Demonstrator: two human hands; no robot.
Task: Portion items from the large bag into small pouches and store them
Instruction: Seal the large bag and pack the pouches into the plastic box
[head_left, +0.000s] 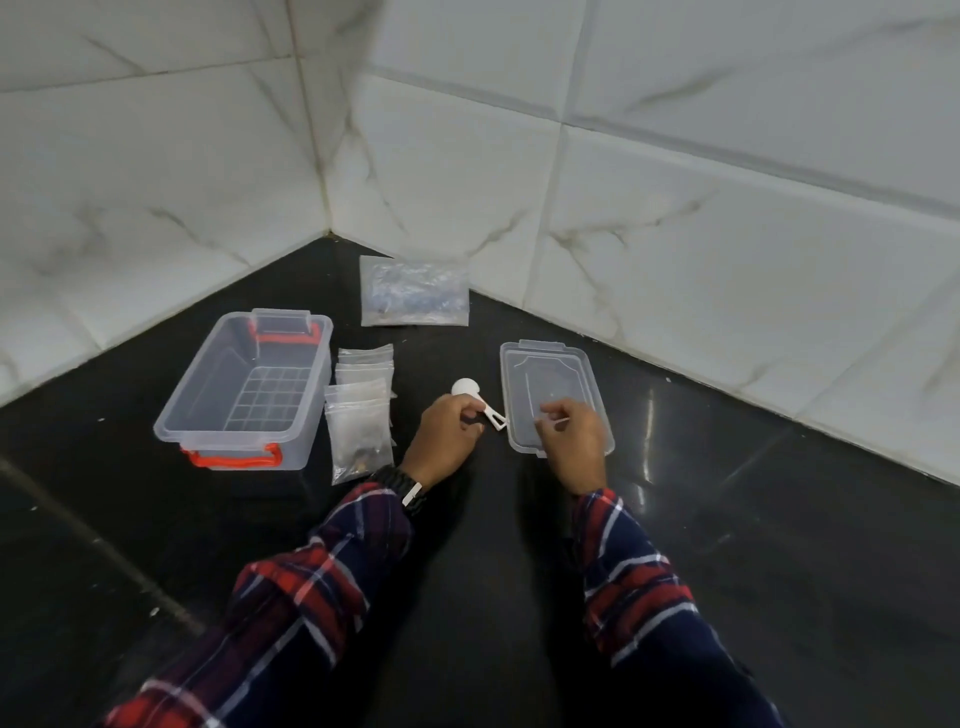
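Observation:
The large clear bag (414, 292) of small items lies flat at the back, near the wall corner. A stack of small clear pouches (360, 410) lies beside the clear storage box (193, 410) with orange handles, which stands open at the left. My left hand (447, 439) grips the handle of a white scoop (466, 388), whose bowl points away from me. My right hand (576, 441) hovers over the near end of the box's clear lid (550, 374), fingers curled. Whether it holds anything is unclear.
The dark glossy surface (493, 571) is bounded by white marble-tiled walls (675, 234) meeting in a corner behind the large bag. The box has a grid pattern on its floor. My plaid sleeves reach in from the bottom.

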